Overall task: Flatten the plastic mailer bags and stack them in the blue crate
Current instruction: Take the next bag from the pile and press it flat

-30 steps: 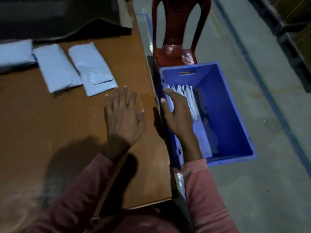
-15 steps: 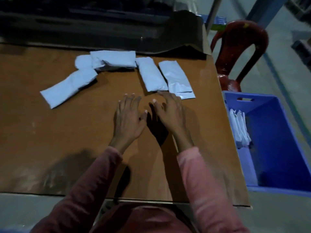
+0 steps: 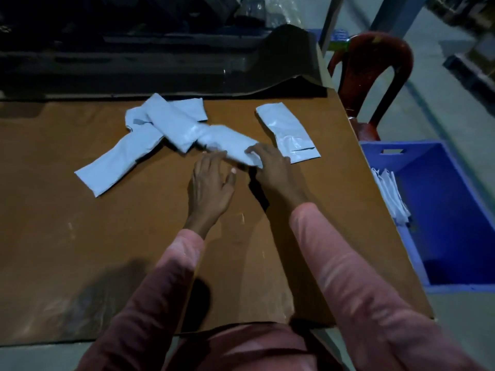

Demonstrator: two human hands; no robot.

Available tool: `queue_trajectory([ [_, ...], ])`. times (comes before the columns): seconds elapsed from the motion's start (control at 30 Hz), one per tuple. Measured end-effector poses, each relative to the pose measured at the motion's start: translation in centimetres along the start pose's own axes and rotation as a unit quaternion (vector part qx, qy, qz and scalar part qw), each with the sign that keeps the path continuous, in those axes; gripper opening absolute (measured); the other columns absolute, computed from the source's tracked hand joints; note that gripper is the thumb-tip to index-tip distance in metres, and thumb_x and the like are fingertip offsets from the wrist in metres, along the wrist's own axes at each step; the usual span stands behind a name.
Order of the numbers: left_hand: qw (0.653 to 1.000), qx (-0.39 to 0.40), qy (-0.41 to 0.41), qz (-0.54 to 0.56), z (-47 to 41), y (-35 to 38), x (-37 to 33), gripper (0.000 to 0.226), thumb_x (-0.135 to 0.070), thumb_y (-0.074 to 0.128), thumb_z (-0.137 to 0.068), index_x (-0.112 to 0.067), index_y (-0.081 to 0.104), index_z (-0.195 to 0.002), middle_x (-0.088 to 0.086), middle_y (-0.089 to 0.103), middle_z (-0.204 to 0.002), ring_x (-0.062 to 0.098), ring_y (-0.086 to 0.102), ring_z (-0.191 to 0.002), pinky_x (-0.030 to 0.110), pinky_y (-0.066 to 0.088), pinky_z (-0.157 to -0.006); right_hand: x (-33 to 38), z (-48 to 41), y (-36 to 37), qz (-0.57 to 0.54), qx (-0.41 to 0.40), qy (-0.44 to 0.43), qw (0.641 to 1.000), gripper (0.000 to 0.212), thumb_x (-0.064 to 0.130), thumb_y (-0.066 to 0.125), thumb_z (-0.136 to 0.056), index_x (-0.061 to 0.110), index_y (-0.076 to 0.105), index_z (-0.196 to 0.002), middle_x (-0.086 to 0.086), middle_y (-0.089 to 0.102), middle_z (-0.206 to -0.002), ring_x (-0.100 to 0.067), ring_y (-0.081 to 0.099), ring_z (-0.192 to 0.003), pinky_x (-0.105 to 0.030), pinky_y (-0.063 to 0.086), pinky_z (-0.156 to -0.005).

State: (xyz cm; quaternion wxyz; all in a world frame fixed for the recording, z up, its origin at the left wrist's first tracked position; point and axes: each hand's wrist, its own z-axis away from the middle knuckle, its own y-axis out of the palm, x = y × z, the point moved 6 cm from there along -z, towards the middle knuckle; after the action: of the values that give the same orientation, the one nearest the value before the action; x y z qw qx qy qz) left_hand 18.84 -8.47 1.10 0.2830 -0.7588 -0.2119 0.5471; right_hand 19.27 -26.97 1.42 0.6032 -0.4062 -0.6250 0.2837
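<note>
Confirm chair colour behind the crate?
Dark red chair, clearest in the head view.

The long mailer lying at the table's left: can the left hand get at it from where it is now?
Probably yes. The left hand rests open on the table, holding nothing, and only bare tabletop lies between it and the long mailer. The right hand is busy on another mailer.

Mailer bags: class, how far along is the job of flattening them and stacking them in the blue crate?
Done: a few flattened bags stand against the near wall of the blue crate. In hand: the right hand grips one bag on the table, with the left hand beside it. Left: a flat bag to its right and a loose pile to its left.
</note>
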Motion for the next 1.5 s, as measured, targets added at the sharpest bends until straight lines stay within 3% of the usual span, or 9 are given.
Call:
queue_trajectory([
  [0.1, 0.998, 0.013, 0.051, -0.033, 1.2, 0.5, -1.5, 0.049, -0.037, 0.054, -0.103, -0.021, 0.05, -0.149, 0.006, 0.044, -0.159, 0.027, 0.026, -0.153, 0.052, 0.026, -0.124, -0.7, 5.5, -2.3, -0.019, -0.022, -0.035, 0.999, 0.045, 0.007, 0.072, -0.08, 0.029, 0.068, -0.119, 0.007, 0.061, -0.138, -0.016, 0.053, -0.128, -0.029, 0.043, -0.094],
  [0.23, 0.991, 0.062, 0.075, -0.094, 4.3, 2.6, -2.6, 0.046, -0.038, 0.054, -0.103, -0.025, 0.054, -0.147, 0.004, 0.042, -0.161, 0.027, 0.029, -0.152, 0.053, 0.025, -0.124, -2.1, 11.3, -4.0, 0.018, -0.033, -0.011, 0.999, 0.053, 0.011, 0.074, -0.071, 0.035, 0.06, -0.116, 0.018, 0.058, -0.137, -0.014, 0.053, -0.126, -0.035, 0.052, -0.087],
  [0.37, 0.984, 0.11, 0.082, -0.113, 6.9, 4.4, -3.3, 0.047, -0.037, 0.058, -0.102, -0.027, 0.053, -0.148, 0.002, 0.042, -0.161, 0.025, 0.031, -0.151, 0.051, 0.026, -0.121, -3.2, 14.4, -4.7, 0.006, -0.019, 0.021, 1.0, 0.056, 0.0, 0.055, -0.075, 0.034, 0.059, -0.12, 0.011, 0.052, -0.15, -0.015, 0.037, -0.145, -0.04, 0.034, -0.112],
  [0.5, 0.984, 0.08, 0.101, -0.119, 6.6, 4.0, -4.4, 0.048, -0.044, 0.042, -0.103, -0.023, 0.057, -0.144, 0.004, 0.049, -0.156, 0.027, 0.036, -0.148, 0.052, 0.028, -0.121, -2.8, 14.0, -5.5, -0.034, -0.028, 0.029, 0.999, 0.046, 0.019, 0.046, -0.081, 0.027, 0.06, -0.124, 0.005, 0.06, -0.14, -0.017, 0.045, -0.137, -0.041, 0.025, -0.117],
  [0.6, 0.978, 0.074, 0.12, -0.156, 4.6, 3.9, -5.1, 0.054, -0.048, 0.03, -0.107, -0.023, 0.051, -0.149, 0.007, 0.043, -0.161, 0.032, 0.031, -0.151, 0.057, 0.024, -0.122, -2.7, 11.9, -5.0, -0.035, -0.055, 0.048, 0.997, 0.041, 0.031, 0.044, -0.091, 0.025, 0.058, -0.129, 0.003, 0.06, -0.135, -0.018, 0.051, -0.128, -0.042, 0.029, -0.112],
  [0.77, 0.963, 0.14, 0.086, -0.216, 4.0, 5.5, -3.7, 0.075, -0.06, 0.005, -0.101, -0.027, 0.044, -0.154, 0.002, 0.04, -0.163, 0.03, 0.026, -0.154, 0.054, 0.014, -0.123, -3.1, 10.6, -1.3, 0.022, 0.012, 0.078, 0.997, 0.048, 0.049, 0.034, -0.106, 0.029, 0.045, -0.148, 0.003, 0.042, -0.157, -0.02, 0.032, -0.148, -0.059, 0.019, -0.119],
  [1.0, 0.965, 0.084, 0.071, -0.239, 8.9, 4.4, -4.0, 0.063, -0.052, 0.019, -0.107, -0.021, 0.049, -0.152, 0.009, 0.046, -0.159, 0.033, 0.03, -0.153, 0.058, 0.018, -0.125, -3.0, 14.3, -1.6, 0.038, 0.008, 0.019, 0.999, 0.047, 0.048, 0.028, -0.11, 0.037, 0.037, -0.155, 0.009, 0.025, -0.167, -0.012, 0.012, -0.157, -0.052, 0.004, -0.124],
  [1.17, 0.964, 0.078, 0.119, -0.224, 8.6, 4.7, -5.3, 0.062, -0.045, 0.013, -0.109, -0.018, 0.033, -0.161, 0.01, 0.025, -0.17, 0.031, 0.016, -0.159, 0.053, 0.014, -0.129, -2.8, 14.0, -1.7, 0.052, -0.03, 0.018, 0.998, 0.047, 0.043, 0.032, -0.111, 0.034, 0.036, -0.156, 0.005, 0.023, -0.169, -0.018, 0.013, -0.158, -0.047, 0.006, -0.125],
  [1.5, 0.954, 0.103, 0.111, -0.26, 8.8, 6.4, -3.2, 0.059, -0.044, 0.016, -0.11, -0.024, 0.022, -0.165, 0.003, 0.018, -0.173, 0.03, 0.004, -0.161, 0.056, 0.01, -0.127, -2.8, 14.1, 0.9, 0.156, -0.061, 0.014, 0.986, 0.048, 0.041, 0.027, -0.11, 0.035, 0.034, -0.158, 0.005, 0.028, -0.167, -0.019, 0.009, -0.158, -0.049, 0.013, -0.126],
])
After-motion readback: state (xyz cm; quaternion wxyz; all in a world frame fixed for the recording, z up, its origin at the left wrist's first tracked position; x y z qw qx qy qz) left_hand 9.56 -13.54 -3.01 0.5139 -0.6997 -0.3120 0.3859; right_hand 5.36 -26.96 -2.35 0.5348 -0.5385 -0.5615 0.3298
